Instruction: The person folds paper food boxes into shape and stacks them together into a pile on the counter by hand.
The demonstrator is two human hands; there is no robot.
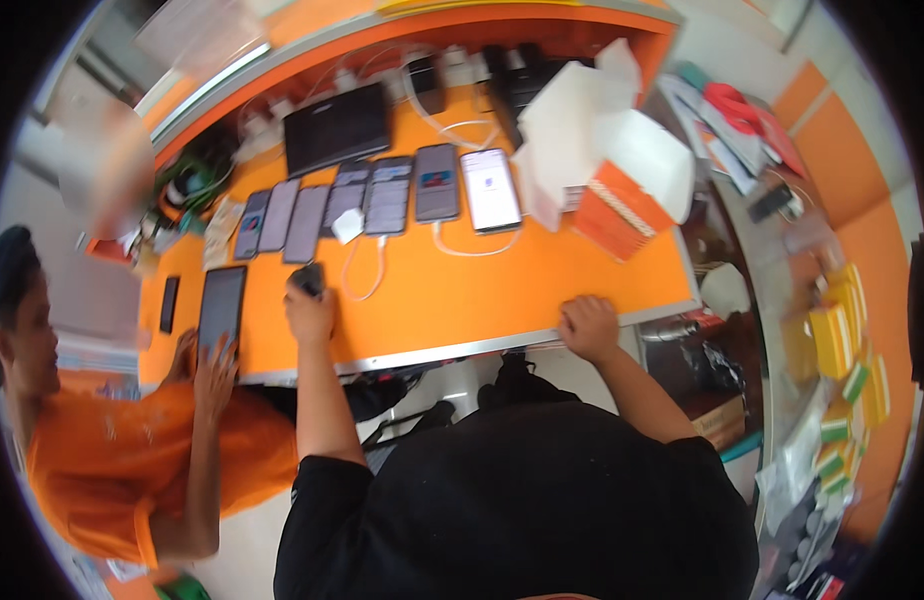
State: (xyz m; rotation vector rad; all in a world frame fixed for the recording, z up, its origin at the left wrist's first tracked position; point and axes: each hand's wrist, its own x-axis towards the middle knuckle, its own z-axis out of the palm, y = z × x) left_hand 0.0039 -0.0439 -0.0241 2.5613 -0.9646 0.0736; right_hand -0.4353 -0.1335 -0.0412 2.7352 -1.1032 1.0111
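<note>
My left hand (310,316) is closed around a small dark object (307,280) over the front of the orange table (452,300); its kind is too blurred to tell. At the table's front edge rests my right hand (589,326), its fingers curled in and nothing showing in them. Beyond my left hand, several smartphones lie in a row. A smartphone with a lit white screen (490,190) and a dark smartphone (437,184) are at the right of that row. White cables (479,252) run from some of them.
At the left, a person in orange (162,470) touches a black tablet (222,305); a small black phone (169,304) lies beside it. A closed black laptop (338,130) sits behind the phones. An open orange-and-white box (622,210) stands at the right. Yellow boxes (837,330) fill the right side.
</note>
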